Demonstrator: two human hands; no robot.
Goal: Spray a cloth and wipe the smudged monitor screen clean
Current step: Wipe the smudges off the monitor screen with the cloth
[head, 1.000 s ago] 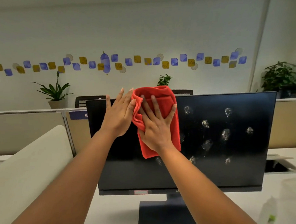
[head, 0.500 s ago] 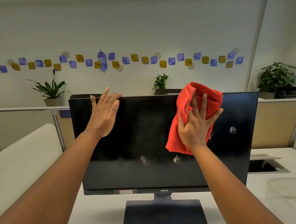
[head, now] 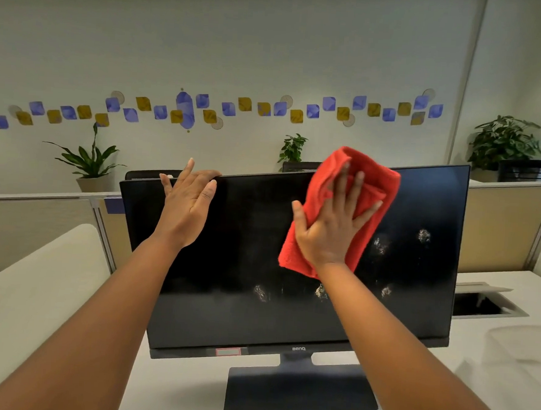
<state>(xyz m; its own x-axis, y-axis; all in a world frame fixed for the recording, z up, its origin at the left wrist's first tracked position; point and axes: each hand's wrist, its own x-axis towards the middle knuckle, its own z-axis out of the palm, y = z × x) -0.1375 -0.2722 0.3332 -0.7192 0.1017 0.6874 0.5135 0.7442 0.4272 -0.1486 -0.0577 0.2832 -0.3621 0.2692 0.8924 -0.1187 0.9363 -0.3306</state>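
A black monitor [head: 237, 260] stands on a white desk, its screen dark. My right hand [head: 331, 230] presses a folded red cloth [head: 375, 182] flat against the upper right-centre of the screen, fingers spread. My left hand [head: 188, 206] rests open against the screen near its top edge, left of centre, holding nothing. Several whitish smudges [head: 380, 245] show on the right and lower-middle of the screen; the left part looks dark and even. No spray bottle is in view.
The monitor's stand [head: 299, 390] sits on the white desk [head: 489, 392]. A cable hatch [head: 485, 303] lies open in the desk at right. Beige partitions [head: 499, 228] run behind, with potted plants [head: 89, 162] beyond. A pale chair back [head: 29, 291] is at left.
My right hand swept the red cloth rightwards across the top of the screen, clearing several smudges, then drifted slightly back left. My left hand stayed braced near the top edge.
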